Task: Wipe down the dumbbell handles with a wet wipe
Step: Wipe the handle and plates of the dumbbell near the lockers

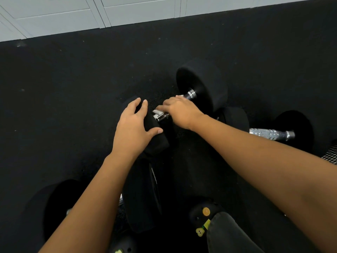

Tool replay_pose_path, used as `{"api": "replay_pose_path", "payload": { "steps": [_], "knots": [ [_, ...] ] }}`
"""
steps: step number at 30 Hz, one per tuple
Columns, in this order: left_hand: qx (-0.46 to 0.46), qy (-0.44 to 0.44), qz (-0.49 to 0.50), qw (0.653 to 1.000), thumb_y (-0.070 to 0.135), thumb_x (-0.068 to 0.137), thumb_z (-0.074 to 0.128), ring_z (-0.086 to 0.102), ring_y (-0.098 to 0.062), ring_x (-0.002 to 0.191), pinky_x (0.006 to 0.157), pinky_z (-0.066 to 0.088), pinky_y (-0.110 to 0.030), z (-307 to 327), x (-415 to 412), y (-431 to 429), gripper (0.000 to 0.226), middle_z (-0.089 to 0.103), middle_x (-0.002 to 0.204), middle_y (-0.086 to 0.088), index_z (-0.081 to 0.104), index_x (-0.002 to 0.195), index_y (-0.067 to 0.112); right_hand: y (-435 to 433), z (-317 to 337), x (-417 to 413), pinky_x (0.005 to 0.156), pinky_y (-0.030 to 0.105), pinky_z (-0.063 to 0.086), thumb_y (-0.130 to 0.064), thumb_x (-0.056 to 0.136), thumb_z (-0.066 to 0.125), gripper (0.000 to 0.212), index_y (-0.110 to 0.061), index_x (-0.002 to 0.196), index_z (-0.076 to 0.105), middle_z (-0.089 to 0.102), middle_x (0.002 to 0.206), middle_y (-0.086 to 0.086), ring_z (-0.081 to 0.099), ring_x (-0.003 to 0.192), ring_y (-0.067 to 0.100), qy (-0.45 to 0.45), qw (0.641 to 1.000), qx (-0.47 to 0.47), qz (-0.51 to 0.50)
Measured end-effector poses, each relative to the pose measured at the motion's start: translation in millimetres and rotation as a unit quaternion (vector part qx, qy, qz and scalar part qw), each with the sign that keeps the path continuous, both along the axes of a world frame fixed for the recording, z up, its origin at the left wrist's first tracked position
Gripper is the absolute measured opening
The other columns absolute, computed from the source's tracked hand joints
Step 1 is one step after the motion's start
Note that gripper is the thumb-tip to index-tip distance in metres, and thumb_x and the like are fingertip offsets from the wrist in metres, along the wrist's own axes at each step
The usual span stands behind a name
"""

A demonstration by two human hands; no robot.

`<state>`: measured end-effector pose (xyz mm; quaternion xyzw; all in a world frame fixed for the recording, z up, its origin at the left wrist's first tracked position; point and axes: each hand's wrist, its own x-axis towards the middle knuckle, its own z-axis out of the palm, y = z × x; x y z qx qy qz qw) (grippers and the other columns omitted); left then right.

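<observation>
A black dumbbell lies on the dark floor, its far head [202, 83] at centre and its near head [155, 136] under my left hand [134, 126], which grips that head with spread fingers. My right hand [179, 110] is wrapped over the chrome handle [190, 94], pressing a white wet wipe [157, 112] against it; only a corner of the wipe shows by my fingers. A second dumbbell with a knurled chrome handle [269, 133] lies to the right. A third dumbbell's head [42, 207] sits at the lower left.
White cabinet fronts [91, 13] line the far edge of the black rubber floor [73, 79]. My dark shoe with coloured charms [202, 216] and trouser leg are at the bottom. A mesh object [331, 154] is at the right edge.
</observation>
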<state>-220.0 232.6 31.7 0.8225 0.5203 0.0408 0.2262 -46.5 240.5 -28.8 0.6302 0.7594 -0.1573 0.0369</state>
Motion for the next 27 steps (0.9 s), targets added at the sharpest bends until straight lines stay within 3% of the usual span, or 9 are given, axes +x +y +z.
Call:
{"api": "replay_pose_path", "payload": {
  "steps": [6,12,19,22,27],
  "knots": [
    [-0.004,-0.003,0.003,1.0,0.037,0.078,0.071,0.018,-0.018,0.142,0.114,0.018,-0.03,0.3,0.4,-0.5,0.086,0.019,0.155,-0.001,0.024,0.147,0.017,-0.3,-0.9,17.6,0.11,0.035,0.025,-0.009,0.091,0.044,0.046,-0.022,0.135,0.047,0.054,0.126,0.004,0.043,0.122,0.024,-0.009,0.997,0.012,-0.076],
    [-0.006,-0.003,0.003,1.0,0.036,0.078,0.071,0.017,-0.018,0.143,0.115,0.017,-0.03,1.0,0.8,0.0,0.086,0.019,0.155,-0.001,0.023,0.148,0.017,-3.6,-0.6,6.5,0.109,0.033,0.029,-0.002,0.086,0.047,0.055,-0.02,0.138,0.043,0.052,0.132,0.002,0.044,0.124,0.022,0.03,0.999,0.022,-0.017],
    [-0.005,-0.001,0.002,1.0,0.037,0.078,0.071,0.017,-0.017,0.142,0.114,0.017,-0.029,1.0,0.1,0.6,0.086,0.02,0.155,0.0,0.024,0.147,0.017,-1.9,-6.8,14.8,0.109,0.035,0.027,-0.005,0.084,0.045,0.048,-0.012,0.132,0.049,0.055,0.124,0.008,0.044,0.119,0.026,0.021,0.995,0.03,-0.092],
    [-0.006,0.006,0.0,1.0,0.038,0.078,0.071,0.017,-0.018,0.143,0.114,0.018,-0.03,1.5,0.9,1.0,0.086,0.02,0.155,0.0,0.024,0.148,0.018,-9.7,-11.6,6.8,0.112,0.037,0.024,-0.002,0.084,0.046,0.055,-0.01,0.138,0.042,0.051,0.129,0.007,0.04,0.124,0.025,0.051,0.995,0.042,-0.073],
    [0.005,0.01,-0.004,1.0,0.038,0.078,0.071,0.018,-0.019,0.142,0.115,0.017,-0.03,0.9,0.4,1.3,0.086,0.021,0.155,-0.001,0.025,0.147,0.016,-11.5,-8.0,13.9,0.113,0.031,0.026,0.001,0.086,0.042,0.054,-0.009,0.14,0.042,0.048,0.138,0.007,0.037,0.132,0.023,0.095,0.992,0.045,-0.074]
  ]
}}
